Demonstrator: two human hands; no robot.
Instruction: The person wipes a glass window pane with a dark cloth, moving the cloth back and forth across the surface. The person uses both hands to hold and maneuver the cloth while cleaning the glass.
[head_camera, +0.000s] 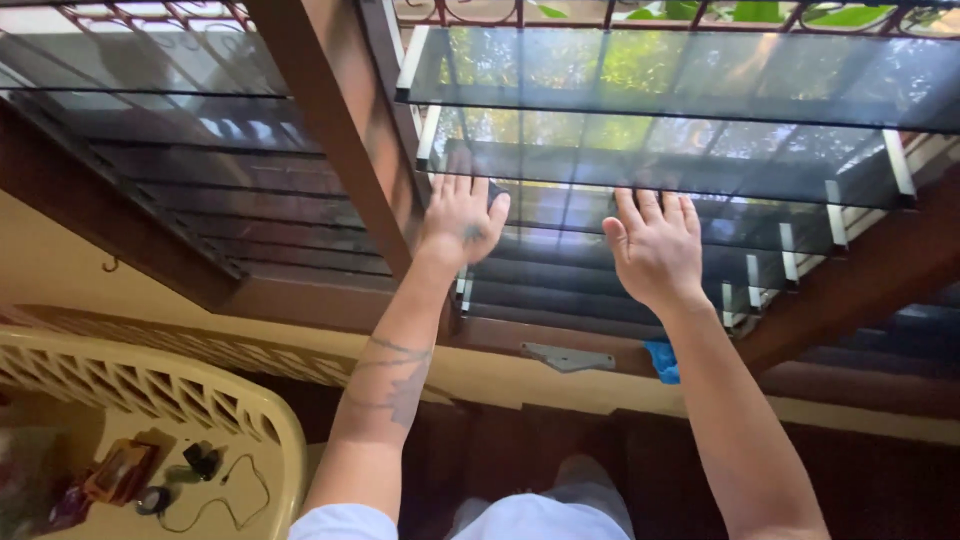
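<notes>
We see a cream wall (60, 270), dark brown wooden window frames (330, 130), green foliage (760, 12) in daylight outside, and a cream plastic basket (150, 385).

2 bare forearms; left arm (385, 385) tattooed, left hand (462, 222) tattooed; white short sleeve (345, 522); white top.

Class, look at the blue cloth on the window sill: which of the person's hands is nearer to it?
Right. The right hand lies flat on a glass louvre slat directly above the blue cloth; the left hand rests farther off, by the wooden frame post.
</notes>
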